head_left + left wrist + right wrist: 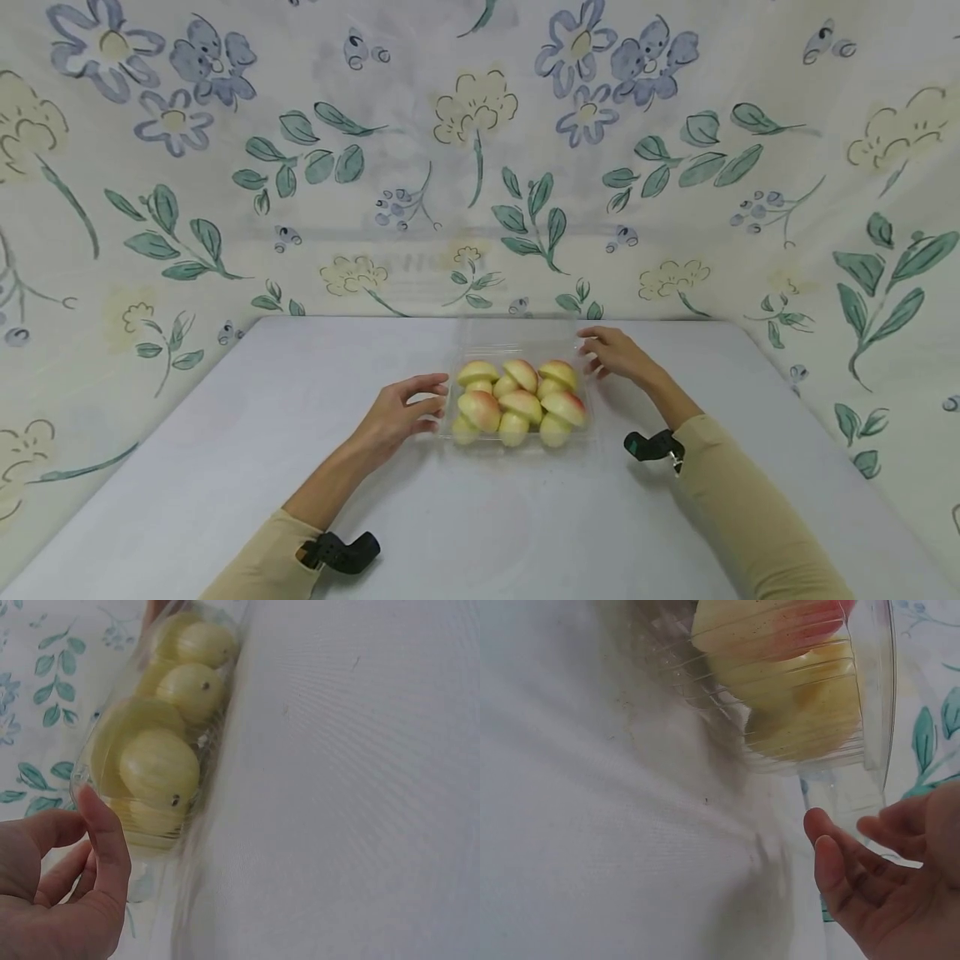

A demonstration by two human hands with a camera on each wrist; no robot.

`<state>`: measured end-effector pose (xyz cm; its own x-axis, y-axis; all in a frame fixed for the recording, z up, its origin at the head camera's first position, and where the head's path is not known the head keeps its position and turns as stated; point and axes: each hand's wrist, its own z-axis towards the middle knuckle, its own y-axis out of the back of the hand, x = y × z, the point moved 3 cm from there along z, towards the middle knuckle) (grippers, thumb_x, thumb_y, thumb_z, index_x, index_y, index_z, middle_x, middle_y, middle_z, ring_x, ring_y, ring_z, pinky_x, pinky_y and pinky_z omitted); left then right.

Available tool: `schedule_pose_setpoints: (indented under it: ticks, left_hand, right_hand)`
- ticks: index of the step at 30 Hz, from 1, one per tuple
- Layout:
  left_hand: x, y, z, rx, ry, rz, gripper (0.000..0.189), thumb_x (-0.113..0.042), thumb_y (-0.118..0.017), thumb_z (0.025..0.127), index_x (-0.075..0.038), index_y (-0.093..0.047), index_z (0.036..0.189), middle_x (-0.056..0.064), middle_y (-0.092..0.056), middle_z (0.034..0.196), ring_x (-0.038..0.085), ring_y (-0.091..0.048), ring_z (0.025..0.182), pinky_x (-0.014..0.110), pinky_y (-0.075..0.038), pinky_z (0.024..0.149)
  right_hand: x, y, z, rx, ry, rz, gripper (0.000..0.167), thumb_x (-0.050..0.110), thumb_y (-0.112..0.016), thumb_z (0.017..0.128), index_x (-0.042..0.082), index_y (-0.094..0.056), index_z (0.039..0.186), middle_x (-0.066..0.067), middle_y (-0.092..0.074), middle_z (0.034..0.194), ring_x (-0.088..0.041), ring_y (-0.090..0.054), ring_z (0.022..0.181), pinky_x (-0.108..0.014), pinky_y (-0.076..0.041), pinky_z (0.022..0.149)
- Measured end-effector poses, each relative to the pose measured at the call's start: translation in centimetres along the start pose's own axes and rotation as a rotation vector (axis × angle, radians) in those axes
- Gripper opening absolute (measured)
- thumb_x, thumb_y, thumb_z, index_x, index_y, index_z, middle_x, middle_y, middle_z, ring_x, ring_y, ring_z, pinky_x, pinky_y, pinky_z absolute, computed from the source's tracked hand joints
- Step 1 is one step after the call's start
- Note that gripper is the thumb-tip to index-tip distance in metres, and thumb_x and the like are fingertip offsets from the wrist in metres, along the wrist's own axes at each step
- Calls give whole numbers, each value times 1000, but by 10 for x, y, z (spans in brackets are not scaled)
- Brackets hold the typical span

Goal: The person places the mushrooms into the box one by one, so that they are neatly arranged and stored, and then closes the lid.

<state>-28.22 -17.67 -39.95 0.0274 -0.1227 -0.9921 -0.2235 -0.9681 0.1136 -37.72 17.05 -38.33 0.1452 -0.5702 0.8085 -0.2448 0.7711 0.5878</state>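
A clear plastic box (525,440) holds several mushroom-shaped pieces (520,406), yellow-green with red-tinged caps, lined up in two rows. Its clear lid (517,335) stands folded back on the far side. At the box's left side is my left hand (393,417), fingers loosely bent; in the left wrist view its thumb tip (88,796) meets or nearly meets the rim. My right hand (617,353) hovers by the right end of the lid, fingers relaxed, with nothing held. Below the box wall in the right wrist view, the right fingers (830,862) appear apart from it.
The box stands on a table with a white cover (480,525). Behind and beside the table hangs a floral cloth (420,208). A black wrist device (341,552) is on the left sleeve, another black device (651,447) on the right.
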Motion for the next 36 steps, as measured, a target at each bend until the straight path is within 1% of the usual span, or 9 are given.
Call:
schedule_pose_setpoints:
  ticks: [2,9,16,23,28,33,36]
  left_hand:
    - [0,0,0,3,0,-8,49,-8,-62,94,-2,-49,141,14,-54,123,13,-61,86,23,-58,72]
    - [0,0,0,20,-10,-44,50,-7,-62,94,-1,-48,142,15,-53,125,11,-62,85,22,-58,70]
    - [0,-1,0,21,-5,-55,50,-6,-62,94,-1,-48,142,12,-54,122,12,-62,85,22,-58,70]
    - [-2,-3,-1,13,-6,-69,49,-7,-61,95,1,-47,142,11,-56,123,10,-62,86,21,-57,70]
    - [-4,-5,-2,-13,6,-73,47,-7,-62,95,-1,-50,140,12,-57,126,9,-63,87,20,-58,71]
    - [-4,-6,-3,-31,15,-66,48,-7,-62,94,-1,-51,140,17,-55,132,9,-62,90,20,-58,74]
    - [-4,-5,-2,-27,18,-62,48,-7,-62,94,-2,-51,140,18,-53,135,10,-61,91,21,-59,76]
  right_hand:
    - [1,1,0,-8,4,-6,43,14,-38,105,-6,-43,142,-29,-58,127,-18,-70,82,-28,-59,67]
    - [6,7,1,-61,63,-45,44,22,-45,104,-6,-48,139,-29,-59,127,-27,-72,86,-29,-60,67]
    - [11,13,-2,-73,89,-66,44,24,-48,104,-6,-50,135,-30,-57,126,-30,-72,89,-30,-60,68]
    - [18,18,-7,-116,137,-97,43,24,-49,103,-4,-52,135,-28,-60,127,-30,-72,87,-31,-60,67]
    - [20,23,-12,-148,157,-117,42,24,-50,103,-1,-52,136,-25,-61,127,-29,-72,86,-31,-60,67]
    - [24,26,-16,-148,175,-142,42,24,-50,103,-1,-52,137,-24,-61,127,-28,-71,86,-32,-60,67]
    - [27,27,-19,-141,174,-166,42,23,-50,103,0,-51,139,-25,-62,123,-29,-71,86,-34,-61,68]
